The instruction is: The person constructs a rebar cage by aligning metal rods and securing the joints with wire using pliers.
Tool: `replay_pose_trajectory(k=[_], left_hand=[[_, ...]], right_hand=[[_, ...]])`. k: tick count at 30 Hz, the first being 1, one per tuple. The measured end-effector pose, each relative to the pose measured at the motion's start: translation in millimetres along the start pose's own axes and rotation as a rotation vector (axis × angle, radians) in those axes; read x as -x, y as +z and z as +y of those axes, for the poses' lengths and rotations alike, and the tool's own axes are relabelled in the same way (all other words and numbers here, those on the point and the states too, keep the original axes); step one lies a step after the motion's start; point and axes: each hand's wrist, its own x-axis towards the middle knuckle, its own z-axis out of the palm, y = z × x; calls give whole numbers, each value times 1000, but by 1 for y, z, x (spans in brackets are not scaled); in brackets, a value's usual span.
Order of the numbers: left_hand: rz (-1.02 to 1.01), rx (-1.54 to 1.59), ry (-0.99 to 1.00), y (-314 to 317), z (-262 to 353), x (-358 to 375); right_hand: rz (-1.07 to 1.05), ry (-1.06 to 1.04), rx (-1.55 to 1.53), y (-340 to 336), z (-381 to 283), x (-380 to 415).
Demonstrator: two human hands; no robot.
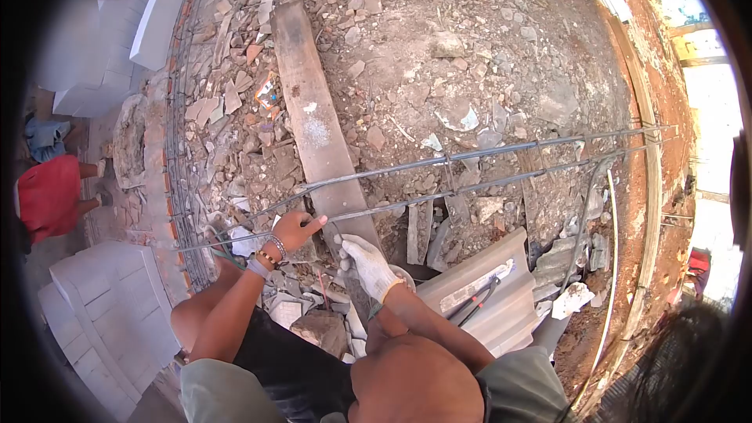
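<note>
Two long steel reinforcing bars (pixel 486 186) run across in front of me, joined by thin stirrups (pixel 449 175). My left hand (pixel 296 233), bare and with bracelets at the wrist, is closed around the nearer bar, thumb pointing right. My right hand (pixel 364 266), in a white work glove, is closed just below that bar. A thin dark metal piece (pixel 337 229) reaches from the bar toward its fingertips; what the fingers grip is partly hidden. Beneath the bars lies a long wooden plank (pixel 317 117). Cutters with red and black handles (pixel 476 301) rest to the right on a corrugated sheet (pixel 501 282).
Broken tile and brick rubble (pixel 439 70) covers the ground. More reinforcing bars (pixel 178 125) lie along the left edge, beside stacked pale blocks (pixel 110 305). A timber beam (pixel 648 188) runs down the right side. A person in red (pixel 48 196) is at the far left.
</note>
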Motion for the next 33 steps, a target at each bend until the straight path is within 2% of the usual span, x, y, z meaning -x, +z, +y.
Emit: replay_pose_trajectory(k=[2,5,6,9,12,16,20,23,25,28,33], left_hand=[[3,36,-32,-12,15,9],[-19,64,-23,-6,7,6],[-76,56,-70,-13,15,8],[-25,165,34,-5,1,4],[-143,277,92,-15,-2,0],[-151,222,74,-26,-1,-1],[-91,135,94,-19,-10,-12],[-87,98,105,-9,-22,-15],[-143,113,80,-15,-15,-15],[-108,192,53,-18,-6,-4],[-74,276,137,-3,-6,5]], right_hand=[[-52,12,64,-6,2,-2],[-54,19,90,-5,2,-3],[-58,9,96,-4,1,-2],[-62,-19,120,-5,7,-8],[-85,-39,187,-6,5,-8],[-93,-117,286,-3,11,-8],[12,-141,264,4,15,-8],[-24,-180,239,3,20,-18],[-24,-175,228,12,16,-19],[-51,-171,187,24,8,-21],[-145,-94,68,25,13,-30]])
